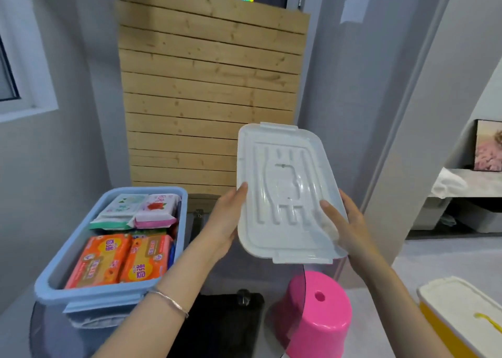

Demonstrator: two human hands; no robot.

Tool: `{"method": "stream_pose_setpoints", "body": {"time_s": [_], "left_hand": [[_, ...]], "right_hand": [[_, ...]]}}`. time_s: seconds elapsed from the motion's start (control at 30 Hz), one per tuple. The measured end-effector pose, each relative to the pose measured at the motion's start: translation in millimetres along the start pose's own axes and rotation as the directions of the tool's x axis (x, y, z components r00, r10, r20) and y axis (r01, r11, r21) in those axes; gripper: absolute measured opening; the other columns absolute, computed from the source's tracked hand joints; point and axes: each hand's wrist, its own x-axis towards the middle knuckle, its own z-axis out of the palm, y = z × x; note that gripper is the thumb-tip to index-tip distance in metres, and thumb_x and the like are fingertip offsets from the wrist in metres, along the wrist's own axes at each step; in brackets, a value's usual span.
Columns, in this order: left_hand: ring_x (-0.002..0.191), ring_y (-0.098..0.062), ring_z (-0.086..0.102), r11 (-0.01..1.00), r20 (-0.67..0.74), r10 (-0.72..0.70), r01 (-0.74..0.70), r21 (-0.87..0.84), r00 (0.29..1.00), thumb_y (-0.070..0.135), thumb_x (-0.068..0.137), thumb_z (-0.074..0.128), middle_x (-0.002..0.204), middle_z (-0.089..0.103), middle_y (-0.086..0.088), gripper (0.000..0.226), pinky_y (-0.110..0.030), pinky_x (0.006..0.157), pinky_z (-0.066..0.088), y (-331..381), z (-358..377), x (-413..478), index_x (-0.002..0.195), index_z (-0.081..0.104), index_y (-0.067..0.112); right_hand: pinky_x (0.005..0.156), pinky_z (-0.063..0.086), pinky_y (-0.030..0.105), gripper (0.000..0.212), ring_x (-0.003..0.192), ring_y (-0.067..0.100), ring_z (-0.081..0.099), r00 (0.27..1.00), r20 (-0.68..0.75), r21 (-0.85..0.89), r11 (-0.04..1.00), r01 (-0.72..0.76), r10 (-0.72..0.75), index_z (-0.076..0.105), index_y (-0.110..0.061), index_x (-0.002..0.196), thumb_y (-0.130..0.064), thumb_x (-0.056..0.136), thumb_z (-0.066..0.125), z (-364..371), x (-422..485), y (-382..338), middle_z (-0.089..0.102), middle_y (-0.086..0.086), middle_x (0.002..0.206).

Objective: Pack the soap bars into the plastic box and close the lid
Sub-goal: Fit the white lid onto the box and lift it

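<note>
A light blue plastic box (51,281) stands open at the lower left. Inside it lie two orange soap bars (119,260) at the front and a green-and-white soap bar (119,208) beside a pink-and-white soap bar (159,209) at the back. To the right of the box, in the air, I hold a white translucent lid (285,194), tilted with its ribbed face toward me. My left hand (224,223) grips its left edge. My right hand (346,224) grips its right edge. A silver bracelet circles my left wrist.
A pink stool (315,317) stands below the lid. A yellow box with a cream lid (461,311) sits at the lower right. A black mat (220,322) lies between the stool and the box. A wooden slat panel (209,91) leans on the wall behind.
</note>
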Motion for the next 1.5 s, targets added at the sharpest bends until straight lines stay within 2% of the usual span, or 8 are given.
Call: {"method": "stream_pose_setpoints", "body": {"time_s": [0.23, 0.4, 0.57, 0.73, 0.9, 1.03, 1.17, 1.5], "left_hand": [[0.114, -0.015, 0.062, 0.987, 0.038, 0.138, -0.134, -0.094, 0.990, 0.043, 0.095, 0.041, 0.124, 0.065, 0.003, 0.043, -0.036, 0.099, 0.046, 60.8, -50.5, -28.7, 0.133, 0.049, 0.025], [0.117, -0.014, 0.060, 0.967, 0.075, 0.245, -0.238, -0.088, 0.967, 0.055, 0.089, 0.045, 0.128, 0.063, 0.003, 0.054, -0.032, 0.093, 0.052, 85.6, -90.1, -50.8, 0.136, 0.045, 0.029], [0.132, -0.002, 0.041, 0.950, 0.118, 0.264, -0.279, 0.138, 0.957, 0.079, 0.079, 0.017, 0.135, 0.051, 0.024, 0.056, -0.025, 0.100, 0.043, 99.1, -96.5, -71.8, 0.122, 0.047, 0.058], [0.108, 0.035, 0.032, 0.853, 0.067, 0.328, -0.325, 0.408, 0.942, 0.072, 0.084, 0.007, 0.127, 0.046, 0.040, 0.054, -0.018, 0.098, 0.019, 106.2, -124.6, -77.9, 0.127, 0.038, 0.063], [0.142, -0.007, 0.017, 0.737, -0.228, 0.438, -0.202, 0.645, 0.870, 0.047, 0.094, 0.038, 0.153, 0.027, 0.008, 0.052, -0.037, 0.117, 0.016, 97.1, -173.1, -68.5, 0.144, 0.027, 0.036], [0.141, -0.021, 0.027, 0.870, -0.497, 0.208, 0.073, 0.488, 0.842, 0.042, 0.091, 0.052, 0.154, 0.027, -0.003, 0.068, -0.039, 0.113, 0.025, 79.5, -221.8, -64.3, 0.148, 0.022, 0.020], [0.096, -0.017, 0.063, 0.960, -0.441, -0.053, 0.167, 0.224, 0.896, 0.034, 0.094, 0.048, 0.115, 0.066, -0.006, 0.042, -0.032, 0.078, 0.050, 46.1, -233.6, -64.2, 0.127, 0.054, 0.009], [0.088, -0.027, 0.062, 0.944, -0.484, -0.173, 0.284, 0.166, 0.858, 0.012, 0.095, 0.040, 0.107, 0.066, -0.015, 0.033, -0.030, 0.066, 0.050, 21.0, -240.2, -58.9, 0.123, 0.055, 0.002]], "right_hand": [[0.116, 0.023, 0.033, 0.072, 0.143, 0.007, 0.025, 0.957, 0.066, -0.404, 0.870, 0.284, -0.282, 0.030, -0.032, 0.145, -0.055, 0.083, 0.057, 63.4, 5.1, -87.0, 0.032, -0.025, 0.142], [0.092, 0.027, -0.004, 0.080, 0.116, -0.033, 0.028, 0.898, 0.364, -0.078, 0.953, 0.293, -0.247, 0.025, -0.043, 0.147, -0.070, 0.073, 0.044, 148.9, -28.9, -122.9, 0.030, -0.029, 0.143], [0.117, 0.026, 0.034, 0.069, 0.142, 0.006, 0.030, 0.865, 0.462, 0.189, 0.975, 0.120, -0.196, 0.024, -0.038, 0.148, -0.053, 0.085, 0.049, 205.5, -37.6, -151.5, 0.033, -0.013, 0.154], [0.087, 0.055, 0.036, 0.031, 0.106, 0.016, 0.067, 0.915, 0.400, 0.355, 0.929, -0.104, -0.050, 0.053, -0.035, 0.123, -0.030, 0.093, 0.052, 221.5, -24.4, -147.8, 0.069, -0.005, 0.116], [0.079, 0.057, 0.037, 0.034, 0.100, 0.024, 0.069, 0.919, 0.384, 0.502, 0.816, -0.285, 0.085, 0.055, -0.018, 0.127, -0.019, 0.094, 0.047, 228.4, -15.8, -115.7, 0.071, 0.008, 0.115], [0.065, 0.057, 0.036, 0.039, 0.093, 0.024, 0.068, 0.900, 0.377, 0.485, 0.781, -0.394, 0.219, 0.051, -0.016, 0.131, -0.014, 0.092, 0.050, 231.2, -13.8, -77.4, 0.068, 0.009, 0.116], [0.073, 0.054, 0.040, 0.042, 0.102, 0.030, 0.065, 0.852, 0.415, 0.393, 0.782, -0.484, 0.319, 0.047, -0.020, 0.137, -0.017, 0.095, 0.050, 241.2, -21.6, -42.7, 0.066, 0.013, 0.121], [0.082, 0.054, 0.041, 0.031, 0.104, 0.035, 0.065, 0.859, 0.324, 0.045, 0.900, -0.433, 0.397, 0.060, -0.009, 0.119, -0.009, 0.094, 0.041, 254.5, -30.5, -11.4, 0.068, 0.018, 0.114]]}}
